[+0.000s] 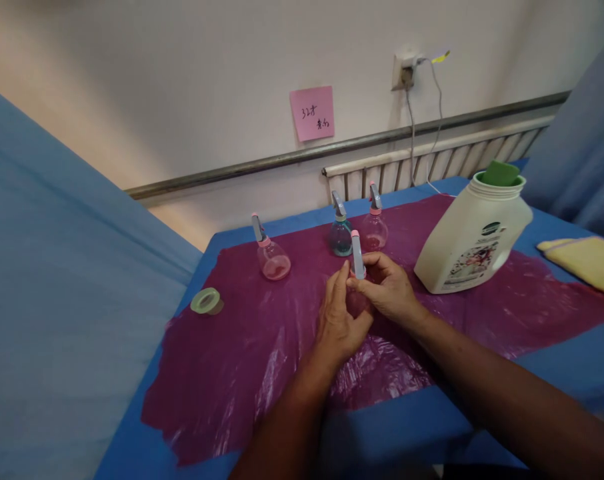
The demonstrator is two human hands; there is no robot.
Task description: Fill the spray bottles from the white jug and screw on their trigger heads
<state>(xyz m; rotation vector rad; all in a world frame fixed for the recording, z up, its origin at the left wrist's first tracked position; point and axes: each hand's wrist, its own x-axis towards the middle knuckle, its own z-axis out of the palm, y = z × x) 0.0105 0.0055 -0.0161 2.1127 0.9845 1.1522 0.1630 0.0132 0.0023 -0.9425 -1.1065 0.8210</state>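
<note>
Between my two hands stands a small spray bottle [358,257] with a grey and pink trigger head. My left hand [338,317] wraps round the bottle's body from the left, hiding most of it. With thumb and fingers, my right hand [387,287] pinches the pink collar under the trigger head. Just behind are a teal spray bottle [341,237] and a clear one with a pink collar [375,230]. Another pink-collared spray bottle [273,261], with a little liquid in its bottom, stands farther left.
A large cream plastic jug [475,233], with something green in its mouth, stands at the right. A pale green lid [206,301] lies at the left on the purple plastic sheet [232,373]. A yellow cloth [589,261] is at the far right. Blue curtains hang on both sides.
</note>
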